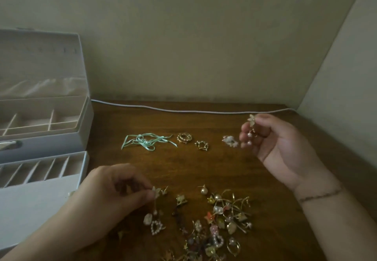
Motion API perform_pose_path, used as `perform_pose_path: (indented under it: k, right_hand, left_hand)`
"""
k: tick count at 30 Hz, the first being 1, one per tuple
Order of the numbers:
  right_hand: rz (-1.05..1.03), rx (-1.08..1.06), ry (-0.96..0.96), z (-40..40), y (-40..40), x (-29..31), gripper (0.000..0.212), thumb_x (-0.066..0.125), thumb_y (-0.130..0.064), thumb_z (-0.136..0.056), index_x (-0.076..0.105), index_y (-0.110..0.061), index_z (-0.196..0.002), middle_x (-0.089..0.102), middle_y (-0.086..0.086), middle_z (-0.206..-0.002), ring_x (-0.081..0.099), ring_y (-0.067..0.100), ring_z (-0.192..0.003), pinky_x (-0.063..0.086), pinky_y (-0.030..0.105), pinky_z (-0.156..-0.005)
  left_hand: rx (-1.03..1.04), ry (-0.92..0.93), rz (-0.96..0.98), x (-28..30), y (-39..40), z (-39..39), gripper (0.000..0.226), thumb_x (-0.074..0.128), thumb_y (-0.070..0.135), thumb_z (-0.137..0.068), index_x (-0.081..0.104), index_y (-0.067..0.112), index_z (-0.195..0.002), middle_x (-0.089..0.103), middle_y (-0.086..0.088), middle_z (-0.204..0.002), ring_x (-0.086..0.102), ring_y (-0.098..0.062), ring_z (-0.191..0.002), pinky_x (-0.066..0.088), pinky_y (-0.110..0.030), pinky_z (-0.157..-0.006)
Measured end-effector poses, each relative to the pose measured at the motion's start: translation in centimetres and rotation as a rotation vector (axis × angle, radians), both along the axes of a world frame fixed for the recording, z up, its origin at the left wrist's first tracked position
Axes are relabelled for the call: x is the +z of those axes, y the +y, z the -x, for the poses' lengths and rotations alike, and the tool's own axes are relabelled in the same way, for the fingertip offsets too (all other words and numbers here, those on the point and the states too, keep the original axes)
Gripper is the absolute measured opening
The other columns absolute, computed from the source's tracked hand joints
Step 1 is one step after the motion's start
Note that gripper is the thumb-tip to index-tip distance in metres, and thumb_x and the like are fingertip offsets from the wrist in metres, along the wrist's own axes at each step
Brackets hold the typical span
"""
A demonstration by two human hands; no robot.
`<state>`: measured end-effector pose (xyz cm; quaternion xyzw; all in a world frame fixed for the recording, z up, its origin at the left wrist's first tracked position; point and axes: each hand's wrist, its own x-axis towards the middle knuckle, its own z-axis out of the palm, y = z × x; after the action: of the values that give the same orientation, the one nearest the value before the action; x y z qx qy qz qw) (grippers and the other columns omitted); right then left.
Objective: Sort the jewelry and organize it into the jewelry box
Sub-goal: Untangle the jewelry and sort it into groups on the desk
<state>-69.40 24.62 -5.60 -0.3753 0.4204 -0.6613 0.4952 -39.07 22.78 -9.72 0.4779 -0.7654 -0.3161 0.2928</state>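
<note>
Both hands are holding jewelry above the dark brown wooden tabletop (204, 171). Reaching in from the lower left, the left hand (114, 189) is pinching a pale flower-shaped drop earring (156, 192) between thumb and fingertips, its thin stem and small bead hanging down just over the table. Raised at the right, palm turned inward, the right hand (273, 138) is gripping a matching pale flower earring with pearl drops (251, 120) between its thumb and curled fingers; a thin beaded bracelet (320, 195) is circling that wrist.

Between and below the hands, a tangled heap of gold, pearl and coloured earrings and rings (222, 220) is lying on the near part of the table, with a pearl-edged heart-shaped piece (156, 227) sitting a little to its left. Farther back, several sorted items are lying in a row: a mint-green ribbon bow (146, 141), two gold hoop-like earrings set with pearls (184, 138), another gold pair (202, 145), and a small white-and-pink floral piece (230, 140) just beside the right hand's fingers.

At the left edge, the white multi-tier jewelry box (51, 138) is standing open, lid up, its beige divided compartments showing; its lower drawer (40, 169) is pulled out, revealing narrow slots. A white cable (183, 111) is running along the table's back edge against the wall.
</note>
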Motion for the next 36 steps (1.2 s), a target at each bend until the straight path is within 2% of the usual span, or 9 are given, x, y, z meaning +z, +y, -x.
perform_pose_path:
  k: [4, 11, 14, 17, 22, 25, 27, 30, 36]
  right_hand:
    - [-0.177, -0.243, 0.307, 6.2, -2.5, -1.6, 0.016, 0.054, -0.012, -0.095, 0.064, -0.006, -0.085, 0.061, 0.013, -0.075, 0.059, 0.019, -0.06, 0.048, 0.029, -0.053]
    - [-0.463, -0.376, 0.954, 9.4, -6.1, -4.4, 0.016, 0.062, -0.02, -0.091, 0.071, -0.012, -0.081, 0.068, 0.005, -0.07, 0.047, 0.014, -0.046, 0.033, 0.021, -0.037]
    - [-0.499, -0.364, 1.056, 9.1, -7.3, -4.7, 0.017, 0.064, -0.021, -0.09, 0.071, -0.014, -0.076, 0.071, 0.005, -0.071, 0.048, 0.015, -0.045, 0.037, 0.022, -0.042]
    - [-0.487, -0.381, 1.192, 9.3, -7.9, -5.3, 0.015, 0.068, -0.026, -0.087, 0.071, -0.02, -0.074, 0.071, -0.002, -0.082, 0.057, 0.011, -0.062, 0.039, 0.021, -0.049]
    - [-0.471, -0.439, 1.332, 9.0, -6.8, -4.1, 0.015, 0.065, -0.037, -0.089, 0.07, -0.025, -0.082, 0.069, -0.006, -0.093, 0.061, 0.011, -0.084, 0.04, 0.024, -0.059]
    - [-0.075, -0.479, 1.179, 3.7, -2.8, -1.3, 0.013, 0.065, -0.032, -0.089, 0.073, -0.022, -0.086, 0.072, -0.01, -0.087, 0.064, 0.004, -0.083, 0.048, 0.021, -0.07]
    - [0.102, -0.134, 1.07, -2.2, 1.0, -0.1, 0.019, 0.064, -0.038, -0.088, 0.075, -0.023, -0.087, 0.072, -0.014, -0.081, 0.064, 0.0, -0.077, 0.046, 0.011, -0.065]
    - [0.119, 0.222, 1.01, -8.4, 4.7, -0.6, 0.019, 0.067, -0.046, -0.084, 0.074, -0.029, -0.088, 0.069, -0.017, -0.083, 0.063, 0.001, -0.072, 0.045, 0.012, -0.06]
    - [0.03, 0.233, 0.688, -9.9, 5.2, -2.6, 0.006, 0.074, -0.034, -0.083, 0.074, -0.03, -0.087, 0.069, -0.013, -0.067, 0.063, 0.002, -0.063, 0.047, 0.018, -0.06]
  left_hand:
    - [0.018, 0.127, -0.108, -0.1, 0.0, 0.3, 0.051, 0.072, 0.082, -0.046, 0.075, 0.041, -0.077, 0.074, 0.007, -0.072, 0.07, -0.011, -0.064, 0.059, -0.032, -0.065]
    - [0.061, 0.395, -0.217, -0.7, -0.1, 1.1, 0.016, 0.086, 0.024, -0.065, 0.072, 0.018, -0.06, 0.072, -0.008, -0.062, 0.063, -0.008, -0.047, 0.045, -0.009, -0.046]
    - [0.021, 0.456, -0.295, -0.5, -0.2, 0.9, 0.047, 0.096, 0.048, -0.046, 0.073, 0.013, -0.067, 0.072, -0.014, -0.065, 0.065, -0.012, -0.053, 0.048, -0.012, -0.048]
    - [0.037, 0.543, -0.359, -0.7, -0.3, 1.0, 0.081, 0.093, 0.063, -0.016, 0.071, 0.007, -0.069, 0.069, -0.018, -0.064, 0.063, -0.016, -0.052, 0.049, -0.015, -0.047]
    - [-0.009, 0.636, -0.424, -1.0, -0.3, 1.1, 0.076, 0.097, 0.056, -0.018, 0.07, 0.006, -0.069, 0.065, -0.023, -0.067, 0.061, -0.021, -0.056, 0.053, -0.02, -0.05]
    - [-0.041, 0.65, -0.405, -0.7, 0.2, 1.3, 0.074, 0.096, 0.056, -0.021, 0.071, 0.007, -0.07, 0.066, -0.023, -0.067, 0.063, -0.024, -0.058, 0.055, -0.023, -0.055]
    - [-0.051, 0.662, -0.376, -0.6, 0.9, 1.8, 0.071, 0.096, 0.056, -0.023, 0.072, 0.008, -0.069, 0.067, -0.024, -0.067, 0.065, -0.024, -0.058, 0.055, -0.023, -0.054]
    - [-0.067, 0.685, -0.326, -0.3, 1.8, 2.5, 0.072, 0.095, 0.058, -0.025, 0.073, 0.007, -0.07, 0.068, -0.025, -0.065, 0.065, -0.023, -0.055, 0.054, -0.021, -0.053]
    - [-0.038, 0.702, -0.24, 0.0, 2.5, 3.0, 0.07, 0.093, 0.062, -0.025, 0.075, 0.01, -0.069, 0.07, -0.023, -0.065, 0.069, -0.021, -0.055, 0.054, -0.018, -0.054]
